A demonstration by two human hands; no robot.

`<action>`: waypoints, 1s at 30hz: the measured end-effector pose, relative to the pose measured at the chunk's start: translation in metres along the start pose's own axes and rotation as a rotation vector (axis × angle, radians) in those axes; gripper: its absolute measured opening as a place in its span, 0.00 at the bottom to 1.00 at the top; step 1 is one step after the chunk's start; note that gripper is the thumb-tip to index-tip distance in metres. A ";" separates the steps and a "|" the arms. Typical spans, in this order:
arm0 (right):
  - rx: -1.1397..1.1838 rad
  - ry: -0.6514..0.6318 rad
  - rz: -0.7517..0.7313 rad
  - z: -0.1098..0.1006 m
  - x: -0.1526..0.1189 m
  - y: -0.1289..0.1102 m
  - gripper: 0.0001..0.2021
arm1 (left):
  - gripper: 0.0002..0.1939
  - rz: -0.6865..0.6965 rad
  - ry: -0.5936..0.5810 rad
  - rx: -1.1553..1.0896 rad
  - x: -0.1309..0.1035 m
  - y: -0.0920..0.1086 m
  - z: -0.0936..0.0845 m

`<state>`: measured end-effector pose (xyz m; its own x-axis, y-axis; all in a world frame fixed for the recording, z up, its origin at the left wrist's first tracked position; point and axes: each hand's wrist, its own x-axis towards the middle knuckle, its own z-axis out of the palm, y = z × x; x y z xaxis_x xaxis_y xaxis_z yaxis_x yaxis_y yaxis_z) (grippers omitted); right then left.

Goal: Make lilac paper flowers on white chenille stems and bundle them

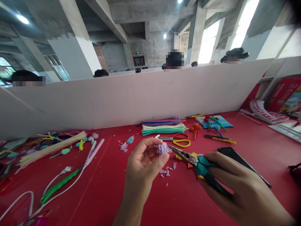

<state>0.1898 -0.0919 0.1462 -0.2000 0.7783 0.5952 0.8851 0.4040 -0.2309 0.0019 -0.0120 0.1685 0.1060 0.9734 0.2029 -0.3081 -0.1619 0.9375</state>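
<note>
Between the thumb and fingers of my left hand (145,160) sits a small fluffy lilac ball (162,148), seemingly made of pipe cleaner pieces. My right hand (242,185) is wrapped around the green and black handles of a pair of needle-nose pliers (185,156). The tips of the pliers reach the right side of the ball; whether they grip any of it I cannot tell. Beneath, lilac clippings (167,172) lie scattered on the red table (94,201). Scissors with red and yellow handles (181,142) rest just behind the ball.
Bundles of pipe cleaners (163,128) lie against the white partition (131,97). A black phone (243,164) is beside my right hand. Leftward are a white-corded hot tool (94,153), a green-handled tool (60,185) and a cream bundle (54,149). People's heads show beyond the partition.
</note>
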 end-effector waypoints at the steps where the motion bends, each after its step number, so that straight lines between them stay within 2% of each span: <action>1: -0.016 0.009 -0.003 0.000 0.000 0.000 0.06 | 0.09 -0.001 -0.003 0.003 0.000 0.000 0.000; 5: -0.114 0.057 -0.020 0.004 -0.002 -0.003 0.07 | 0.10 -0.018 -0.020 0.007 0.002 0.000 -0.001; 10: -0.379 0.152 -0.087 0.012 -0.006 -0.006 0.08 | 0.11 -0.019 -0.022 0.040 0.004 -0.004 -0.003; 16: -0.574 0.157 -0.206 0.014 -0.004 -0.011 0.10 | 0.11 -0.037 0.020 0.080 0.004 -0.007 -0.003; 21: -0.445 0.209 -0.117 0.012 0.001 -0.012 0.10 | 0.11 -0.048 0.005 0.040 0.005 -0.005 -0.002; 25: -0.196 0.111 -0.008 0.009 -0.003 -0.008 0.07 | 0.12 -0.010 0.029 -0.013 0.006 -0.003 -0.002; 30: -0.028 0.066 0.077 0.006 -0.003 -0.003 0.05 | 0.11 -0.023 -0.030 -0.024 0.004 -0.002 -0.001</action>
<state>0.1851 -0.0932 0.1406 -0.1034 0.7731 0.6259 0.9086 0.3294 -0.2569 0.0017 -0.0077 0.1675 0.1419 0.9714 0.1901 -0.3282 -0.1350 0.9349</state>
